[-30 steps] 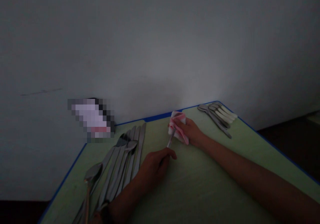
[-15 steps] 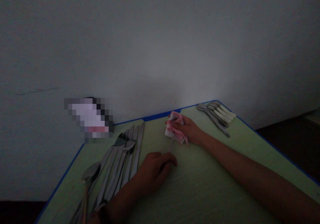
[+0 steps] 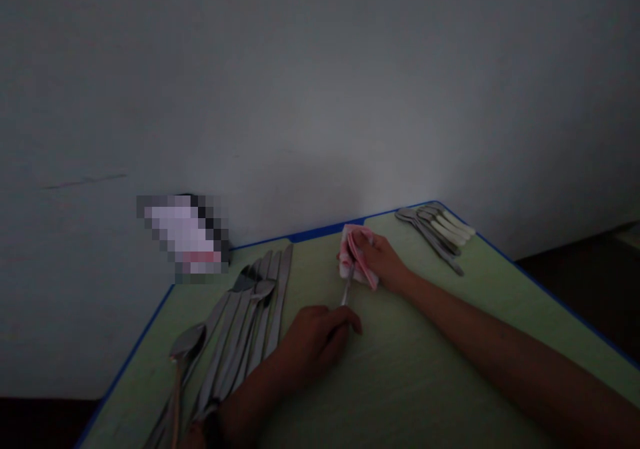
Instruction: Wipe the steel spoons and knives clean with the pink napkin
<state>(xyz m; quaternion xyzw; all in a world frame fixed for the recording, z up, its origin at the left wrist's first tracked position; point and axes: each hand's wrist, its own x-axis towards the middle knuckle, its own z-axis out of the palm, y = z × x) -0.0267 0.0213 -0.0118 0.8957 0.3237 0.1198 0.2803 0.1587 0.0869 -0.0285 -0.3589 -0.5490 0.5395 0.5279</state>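
Observation:
My left hand is closed round one end of a slim metal piece of cutlery. The far end of that piece goes into a folded pink and white cloth, so its kind is hidden. My right hand grips the cloth about that end, thumb on top. Left of my left hand lie metal spoons and several long flat pieces of cutlery, side by side. At the far right, several small spoons rest together, some with white handles.
A blurred-out upright object leans against the grey wall at the back left. The green table has a blue edge and meets the wall at the back.
The cloth and my right hand have shifted slightly, and more of the metal handle shows between my hands. My view has turned a little to the left.

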